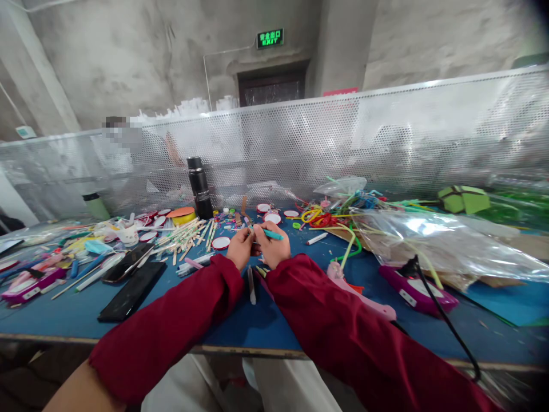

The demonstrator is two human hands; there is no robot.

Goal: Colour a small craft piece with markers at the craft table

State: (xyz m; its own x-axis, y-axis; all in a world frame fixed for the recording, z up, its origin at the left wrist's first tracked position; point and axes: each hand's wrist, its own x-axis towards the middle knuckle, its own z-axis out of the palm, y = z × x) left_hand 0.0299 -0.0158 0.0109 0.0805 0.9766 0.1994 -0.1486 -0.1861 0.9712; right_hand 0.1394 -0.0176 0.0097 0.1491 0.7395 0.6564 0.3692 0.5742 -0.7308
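Note:
Both my hands meet above the middle of the blue table [240, 320], in dark red sleeves. My right hand [271, 245] is closed around a thin teal stick [273, 234] whose tip points right. My left hand [241, 247] is closed too, its fingertips pinching at the stick's left end. What else sits between the fingers is too small to make out. A grey pen-like tool [251, 284] lies on the table just below my hands.
A black flask [199, 187] stands behind a pile of wooden sticks [187, 234]. Two black phones [131, 284] lie at left. Purple glue guns [414, 290] with a black cable, plastic bags [433, 240], coloured straws [326, 217] and round white discs [271, 217] crowd the table. A perforated screen [386, 137] closes the far edge.

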